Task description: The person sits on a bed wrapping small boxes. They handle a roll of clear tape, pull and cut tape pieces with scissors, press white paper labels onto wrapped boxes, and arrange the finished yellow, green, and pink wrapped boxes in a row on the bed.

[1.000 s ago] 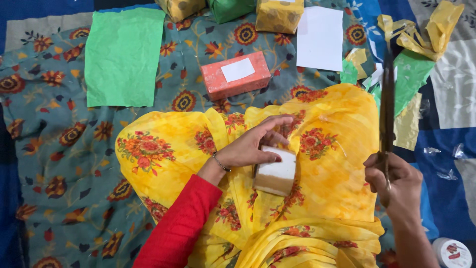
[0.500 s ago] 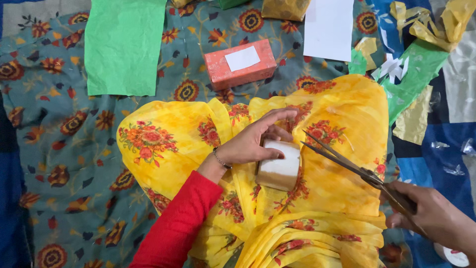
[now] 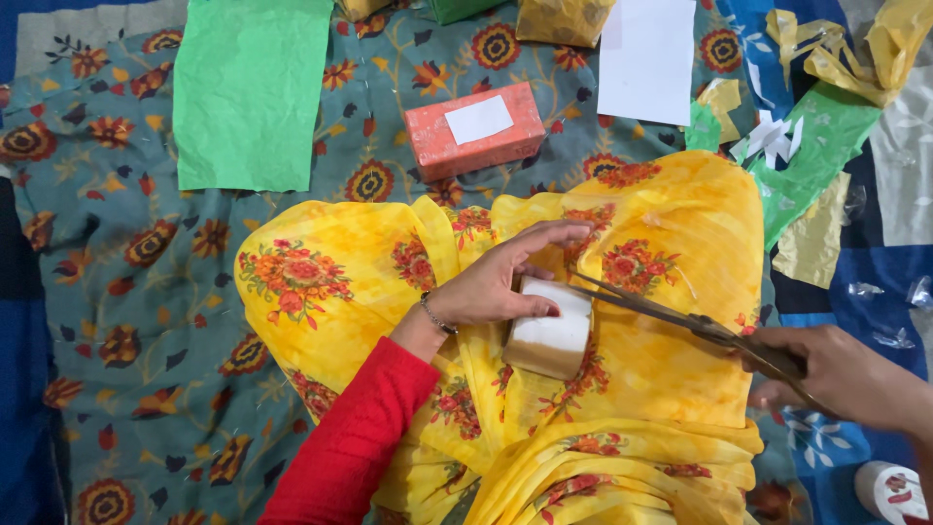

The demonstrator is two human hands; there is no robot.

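Observation:
My left hand (image 3: 501, 277), in a red sleeve, rests on a white tape roll (image 3: 550, 331) that sits on yellow floral fabric (image 3: 330, 282) draped over my lap. Its fingers curl over the roll's top and far side. My right hand (image 3: 841, 374) grips the handles of long metal scissors (image 3: 671, 316). The slightly parted blades point left, with their tips touching the upper edge of the roll, close to my left fingers.
On the blue floral cloth (image 3: 117, 243) lie a green paper sheet (image 3: 253, 92), an orange wrapped box with a white label (image 3: 474, 129), a white sheet (image 3: 646, 58), and yellow-wrapped boxes at the top. Green and yellow paper scraps (image 3: 816, 126) lie right. A small round tub (image 3: 889, 491) sits bottom right.
My right hand swung the scissors down from upright to nearly flat and brought the blade tips left to the tape roll. My left hand stayed on the roll.

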